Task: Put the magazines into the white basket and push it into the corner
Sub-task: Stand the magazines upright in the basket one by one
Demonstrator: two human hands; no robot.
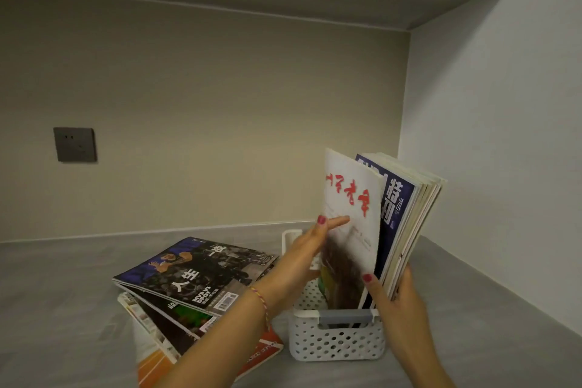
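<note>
White basket point(333, 343): on grey tabletop point(63, 293), short of the corner, not yet pushed. Several magazines point(400, 230) upright inside, leaning away from the basket's left wall. White-covered issue point(349, 224) frontmost, pressed by left hand point(304, 257), fingers flat; right hand point(400, 302) clamped on the upright batch's lower edge. Loose pile point(195, 274) of at least three lying just left of the basket, still to load. Judged roughly half done.
</note>
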